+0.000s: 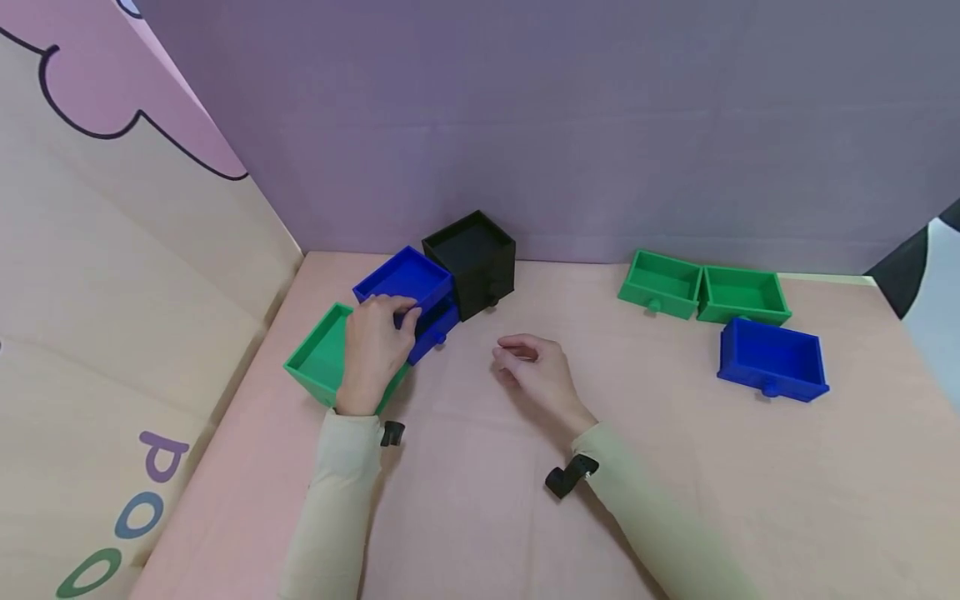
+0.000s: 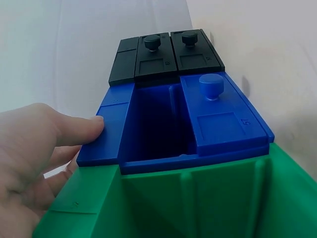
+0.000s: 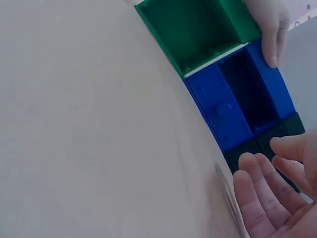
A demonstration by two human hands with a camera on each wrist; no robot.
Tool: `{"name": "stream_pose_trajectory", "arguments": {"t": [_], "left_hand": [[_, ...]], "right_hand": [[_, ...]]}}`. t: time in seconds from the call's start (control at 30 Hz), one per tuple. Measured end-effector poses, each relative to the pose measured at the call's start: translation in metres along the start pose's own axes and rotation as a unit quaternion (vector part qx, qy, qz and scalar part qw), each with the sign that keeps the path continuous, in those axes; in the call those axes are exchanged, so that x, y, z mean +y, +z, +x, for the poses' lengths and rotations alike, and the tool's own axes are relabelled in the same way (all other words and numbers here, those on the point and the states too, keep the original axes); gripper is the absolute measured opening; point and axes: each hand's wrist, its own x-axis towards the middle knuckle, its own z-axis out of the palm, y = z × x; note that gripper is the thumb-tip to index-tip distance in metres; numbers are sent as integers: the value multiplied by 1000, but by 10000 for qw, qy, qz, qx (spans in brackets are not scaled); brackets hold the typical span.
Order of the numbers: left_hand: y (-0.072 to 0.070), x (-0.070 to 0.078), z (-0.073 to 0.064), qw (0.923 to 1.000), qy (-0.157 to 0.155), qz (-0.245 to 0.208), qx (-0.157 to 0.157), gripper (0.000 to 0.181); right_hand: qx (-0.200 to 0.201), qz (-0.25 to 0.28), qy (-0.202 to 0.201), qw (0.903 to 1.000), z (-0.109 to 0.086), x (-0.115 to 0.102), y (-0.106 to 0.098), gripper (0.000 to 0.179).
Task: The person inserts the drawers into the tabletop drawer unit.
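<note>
A blue drawer cabinet (image 1: 408, 275) stands between a black cabinet (image 1: 486, 283) and a green cabinet (image 1: 318, 354), all side by side in a slanted row. My left hand (image 1: 375, 346) pinches the top front rim of the blue cabinet, its thumb (image 2: 86, 130) on the front band. Under that band one slot is open and hollow; a closed blue drawer (image 2: 223, 116) with a round knob sits below it. The green cabinet's front shows a wide hollow. My right hand (image 1: 543, 375) hovers over the table in front of the row, fingers loosely bent, holding nothing.
On the right of the table lie two green drawers (image 1: 663, 286) side by side, with a loose blue drawer (image 1: 776, 358) in front of them. A grey-purple wall panel (image 1: 570, 150) rises behind the table, and a printed cream panel (image 1: 135, 317) borders the left.
</note>
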Motion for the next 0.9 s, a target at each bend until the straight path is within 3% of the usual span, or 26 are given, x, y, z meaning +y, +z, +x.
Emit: {"name": "stream_pose_trajectory", "arguments": {"t": [0.23,0.47,0.63,0.9], "left_hand": [[-1,4,2,10000,-28,-19,-53,20],[-5,5,1,9998,-169,33,-131,21],[-5,6,2,9994,-255,101,-196,21],[-4,8,2,9994,-269,140,-187,20]], "right_hand": [[609,-381,-295,9970,-21,-1,-48,35],[1437,-696,-543,9857,-48,2,-106,39],[1843,-1032,-487,9762,-67,12,-147,43],[2322,-1032,-157,9671,-90,29,-203,50]]}}
